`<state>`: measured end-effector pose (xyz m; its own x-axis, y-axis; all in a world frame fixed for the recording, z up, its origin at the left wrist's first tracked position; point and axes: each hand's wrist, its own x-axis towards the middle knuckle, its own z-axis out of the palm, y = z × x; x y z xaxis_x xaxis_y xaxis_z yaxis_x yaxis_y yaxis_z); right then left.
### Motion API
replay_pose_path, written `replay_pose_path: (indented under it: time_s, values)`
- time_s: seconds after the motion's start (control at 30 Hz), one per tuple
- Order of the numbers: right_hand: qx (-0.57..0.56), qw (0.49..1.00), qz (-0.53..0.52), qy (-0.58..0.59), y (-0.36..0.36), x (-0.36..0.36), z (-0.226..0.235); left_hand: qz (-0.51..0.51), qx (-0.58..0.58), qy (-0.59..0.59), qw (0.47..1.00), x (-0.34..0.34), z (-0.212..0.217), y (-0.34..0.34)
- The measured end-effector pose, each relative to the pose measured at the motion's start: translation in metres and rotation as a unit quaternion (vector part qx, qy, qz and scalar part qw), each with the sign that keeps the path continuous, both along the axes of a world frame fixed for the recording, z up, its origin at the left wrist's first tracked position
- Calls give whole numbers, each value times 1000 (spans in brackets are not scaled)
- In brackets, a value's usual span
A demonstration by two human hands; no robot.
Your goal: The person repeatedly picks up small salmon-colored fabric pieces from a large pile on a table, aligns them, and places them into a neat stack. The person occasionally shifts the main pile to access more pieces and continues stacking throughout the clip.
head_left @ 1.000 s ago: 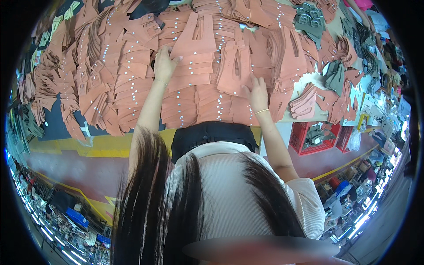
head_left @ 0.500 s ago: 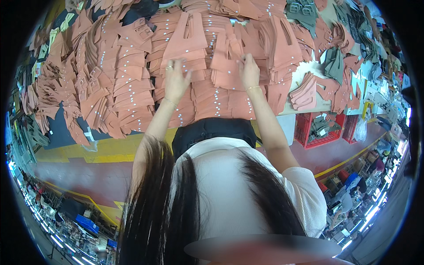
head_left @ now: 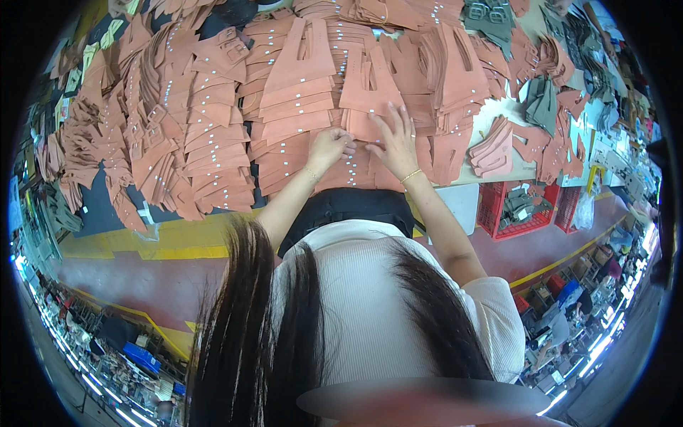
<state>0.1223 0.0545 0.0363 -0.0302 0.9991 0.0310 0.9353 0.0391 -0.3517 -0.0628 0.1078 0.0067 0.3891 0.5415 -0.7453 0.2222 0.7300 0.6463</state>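
Both hands at the near edge of the central slotted pile

The central slotted pile [head_left: 364, 101] of salmon-coloured pieces lies on the table [head_left: 469, 173], straight ahead of the person, its broad end toward the body. The left hand [head_left: 331, 147] is at the pile's near left corner, fingers curled in close together; whether they pinch a piece, I cannot tell. The right hand [head_left: 397, 142] is at its near right corner, fingers spread wide, with the thumb pointing toward the left hand. Contact there seems likely, though pressing and hovering look alike from above. Having a hand at each corner would suit squaring or steadying a loose stack, since both sides can be controlled together.

Left of the central pile, a taller fanned stack [head_left: 299, 75] is stepped so that each near edge shows, with small white labels [head_left: 301, 111] exposed; the overlap probably keeps pieces countable and easy to lift singly. Beyond the pile to the right lie green buckled pieces [head_left: 487, 16], their colour setting them apart from the salmon ones. Right of the pile and lower, a red crate [head_left: 523, 226] holds more green pieces, presumably to contain them off the table.
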Motion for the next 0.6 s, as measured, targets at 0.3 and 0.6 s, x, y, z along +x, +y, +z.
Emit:
replay_pose_path:
  time_s: [0.3, 0.6]
  values:
    - [4, 984, -142, 109, 0, 20, -18, 80, -70, -12, 994, 13, 19, 2]
    - [-3, 977, -204, 64, 26, 21, -25, 141, -32, -34, 989, 2, 11, -13]
